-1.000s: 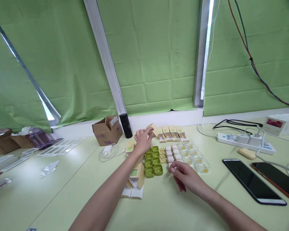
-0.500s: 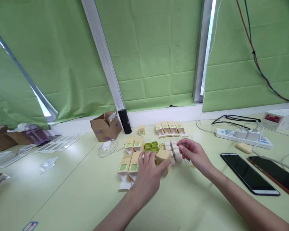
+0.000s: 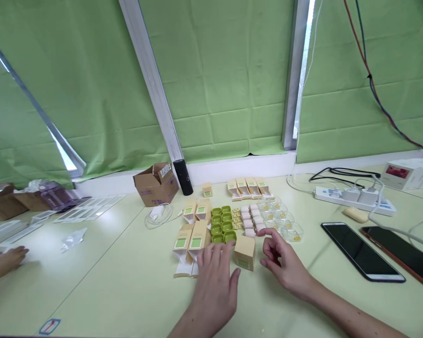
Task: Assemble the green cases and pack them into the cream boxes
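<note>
Between my two hands a small closed tan carton stands on the table. My left hand is just left of it, fingers stretched and thumb apart, over the near end of the open tan cartons. To the right of the closed carton, my right hand holds nothing; its fingers are curled, with a gap between thumb and index. Beyond the hands lie rows of green square trays, small yellow pieces, pale pink blocks and clear plastic covers.
At the back are more tan cartons, a cardboard box and a black cylinder. Two phones and a power strip sit to the right. Another person's hand is at the far left.
My left hand has let go of the small carton, which now stands on the table, and has drawn back slightly. My right hand has moved down towards me. The other person's hand has come further into view.
</note>
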Tool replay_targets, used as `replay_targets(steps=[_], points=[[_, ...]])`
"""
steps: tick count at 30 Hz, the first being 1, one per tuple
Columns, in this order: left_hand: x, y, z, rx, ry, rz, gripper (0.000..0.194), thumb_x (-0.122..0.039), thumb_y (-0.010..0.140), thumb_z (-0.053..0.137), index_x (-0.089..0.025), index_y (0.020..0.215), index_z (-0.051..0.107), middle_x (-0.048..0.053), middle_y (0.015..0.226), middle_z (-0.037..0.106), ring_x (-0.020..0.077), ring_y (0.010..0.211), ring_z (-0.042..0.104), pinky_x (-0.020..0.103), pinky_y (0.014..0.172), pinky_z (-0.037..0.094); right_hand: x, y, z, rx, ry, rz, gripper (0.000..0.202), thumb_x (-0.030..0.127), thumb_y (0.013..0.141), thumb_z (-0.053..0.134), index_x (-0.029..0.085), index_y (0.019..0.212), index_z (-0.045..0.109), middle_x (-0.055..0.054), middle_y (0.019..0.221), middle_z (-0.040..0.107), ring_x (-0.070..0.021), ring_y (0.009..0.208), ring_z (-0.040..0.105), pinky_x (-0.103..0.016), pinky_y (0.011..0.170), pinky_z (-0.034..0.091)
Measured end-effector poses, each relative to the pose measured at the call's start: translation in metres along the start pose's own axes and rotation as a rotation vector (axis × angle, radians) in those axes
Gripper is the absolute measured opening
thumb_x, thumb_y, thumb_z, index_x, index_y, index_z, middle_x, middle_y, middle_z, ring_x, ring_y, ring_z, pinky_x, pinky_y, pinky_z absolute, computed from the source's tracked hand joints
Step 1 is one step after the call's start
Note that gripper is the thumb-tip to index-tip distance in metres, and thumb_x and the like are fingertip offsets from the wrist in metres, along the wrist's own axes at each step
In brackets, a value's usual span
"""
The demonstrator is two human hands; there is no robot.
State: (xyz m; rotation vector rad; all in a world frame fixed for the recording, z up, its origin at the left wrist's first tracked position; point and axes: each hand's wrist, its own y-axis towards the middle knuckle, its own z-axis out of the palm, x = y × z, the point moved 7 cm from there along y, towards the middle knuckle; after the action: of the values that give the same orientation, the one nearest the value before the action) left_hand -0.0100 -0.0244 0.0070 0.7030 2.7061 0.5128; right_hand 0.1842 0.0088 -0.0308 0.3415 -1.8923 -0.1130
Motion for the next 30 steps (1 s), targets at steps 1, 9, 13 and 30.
replay_targets(steps=[1,9,13,30], points=[[0.004,0.0,-0.001,-0.014,-0.024,-0.041,0.055,-0.028,0.1,0.049,-0.027,0.155,0.044,0.015,0.135,0.061,0.0362,0.126,0.05,0.056,0.107,0.04,-0.001,0.0,0.002,0.008,-0.026,0.011,0.043,0.021,0.084,0.061,0.027,0.122,0.043,0.009,0.071,0.039,-0.0152,0.063,0.044,-0.029,0.062,0.035],[0.002,0.0,-0.001,-0.058,-0.09,-0.124,0.021,-0.022,0.098,0.047,-0.025,0.091,0.066,0.011,0.11,0.065,0.0326,0.108,0.054,0.051,0.09,0.047,-0.008,0.007,0.005,0.004,-0.176,0.021,0.028,0.027,0.093,0.05,0.027,0.117,0.036,0.01,0.066,0.045,-0.0183,0.063,0.049,-0.03,0.065,0.036],[0.008,0.001,0.003,-0.118,-0.059,-0.153,0.027,-0.021,0.094,0.051,-0.026,0.114,0.068,0.013,0.117,0.066,0.0352,0.113,0.054,0.055,0.094,0.046,-0.009,0.009,0.004,0.005,-0.163,0.037,0.025,0.027,0.094,0.047,0.027,0.117,0.036,0.009,0.067,0.049,-0.0193,0.065,0.052,-0.03,0.065,0.037],[0.006,0.004,0.01,-0.047,-0.117,-0.196,0.029,-0.024,0.092,0.055,-0.027,0.12,0.059,0.012,0.123,0.064,0.0355,0.119,0.054,0.051,0.096,0.045,-0.006,0.011,0.001,0.041,-0.118,0.069,0.039,0.02,0.083,0.047,0.025,0.121,0.043,0.008,0.067,0.05,-0.0179,0.067,0.051,-0.03,0.066,0.035]])
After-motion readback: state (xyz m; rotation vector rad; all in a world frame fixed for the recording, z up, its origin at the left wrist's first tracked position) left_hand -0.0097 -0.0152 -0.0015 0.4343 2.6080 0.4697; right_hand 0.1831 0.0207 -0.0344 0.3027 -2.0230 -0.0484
